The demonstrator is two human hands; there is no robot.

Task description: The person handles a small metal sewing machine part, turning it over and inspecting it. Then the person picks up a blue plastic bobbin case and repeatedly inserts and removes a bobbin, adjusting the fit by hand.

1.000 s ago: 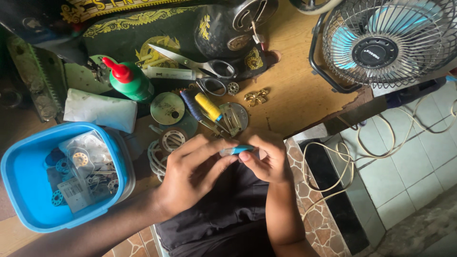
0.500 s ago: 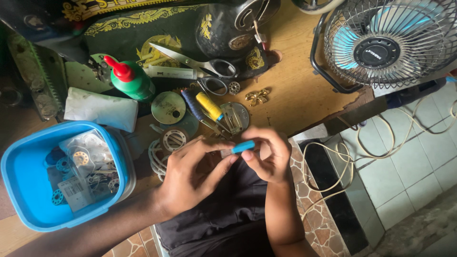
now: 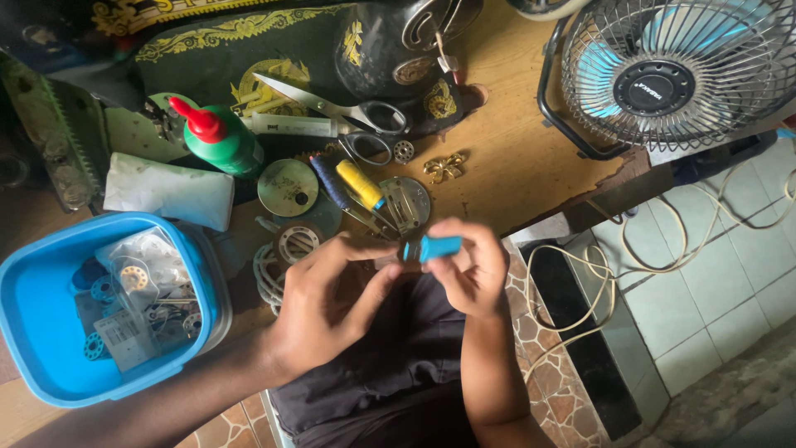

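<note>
Partly hidden, the small blue tool shows only its handle; whatever tip it has is lost behind your fingers, so you cannot tell what kind it is. Your right hand closes its fingertips on that handle above the dark cloth on your lap, at the table's edge. Your left hand is half curled, its fingertips just beside the tool's near end; whether it grips anything is unclear. The sewing machine is cut off at the top.

Compared with half a second ago, the tool sits more level and your hands have barely shifted.

You can count one blue tub of bobbins, one green bottle, one pair of scissors, one fan and one white cable.
</note>
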